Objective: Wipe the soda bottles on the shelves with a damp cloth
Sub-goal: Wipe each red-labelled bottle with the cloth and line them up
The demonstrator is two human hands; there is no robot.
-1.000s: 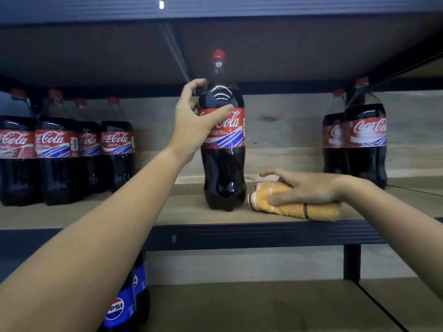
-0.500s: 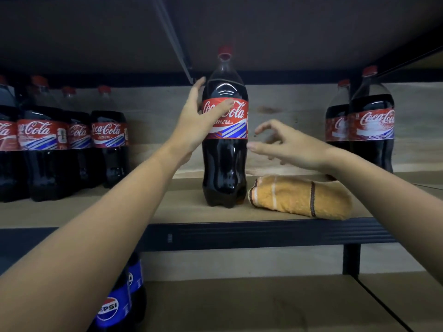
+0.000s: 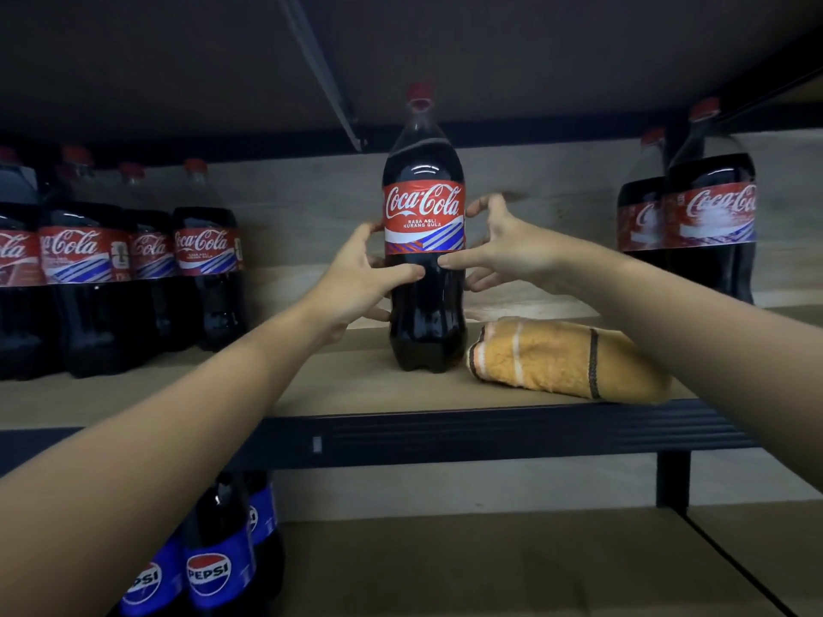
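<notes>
Now both hands grip one bottle — cloth beside.

Dim, bluish light with deep shadow under the upper shelf, wide-angle bending and soft blur toward the edges.

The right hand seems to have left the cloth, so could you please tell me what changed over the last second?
The right hand let go of the orange cloth, rose and closed on the middle Coca-Cola bottle from the right. The left hand slid down from the label to the bottle's waist. The bottle stands on the shelf as before; the cloth lies beside it.
</notes>
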